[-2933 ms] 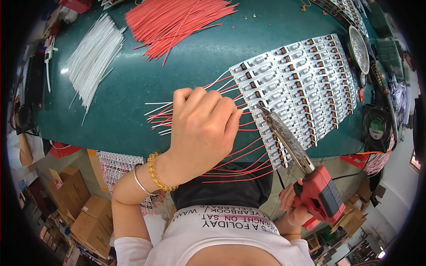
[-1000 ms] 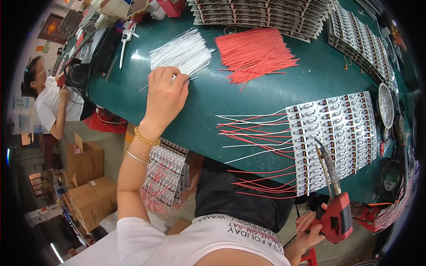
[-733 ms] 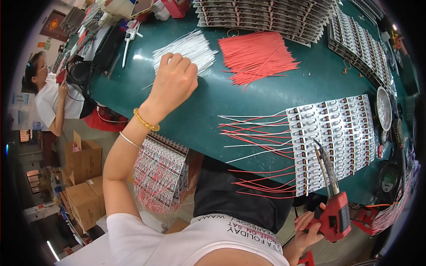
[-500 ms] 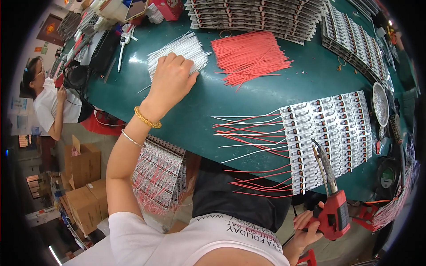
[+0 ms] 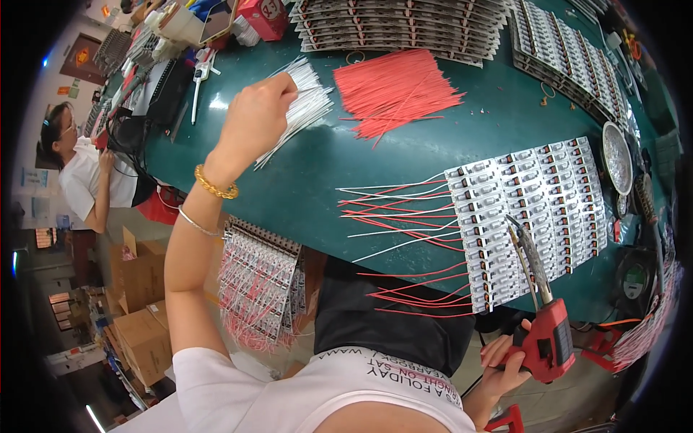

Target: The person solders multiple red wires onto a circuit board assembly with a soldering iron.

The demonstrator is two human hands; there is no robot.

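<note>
My left hand [image 5: 258,115] is over the left side of a pile of white wires [image 5: 307,94], its fingers curled closed. Whatever is between the fingertips is hidden behind the hand. In my right hand [image 5: 505,364], at the lower right, is a red soldering gun [image 5: 551,343], gripped by its handle. The gun's long metal tip reaches over a panel of small white circuit boards [image 5: 498,209]. Red and white wires [image 5: 404,213] stick out from the panel's left edge. A pile of red wires [image 5: 393,90] lies to the right of the white pile.
Stacked board panels [image 5: 397,32] stand at the back, with another stack [image 5: 567,61] at the far right. A round metal dish [image 5: 616,155] sits near the right edge. Wired panels [image 5: 260,281] hang below the table's front edge. Another person [image 5: 94,177] sits at the left.
My left hand has shifted left and slightly up across the white wires, uncovering more of them. The white pile looks disturbed. My right hand still holds the soldering gun over the panel.
</note>
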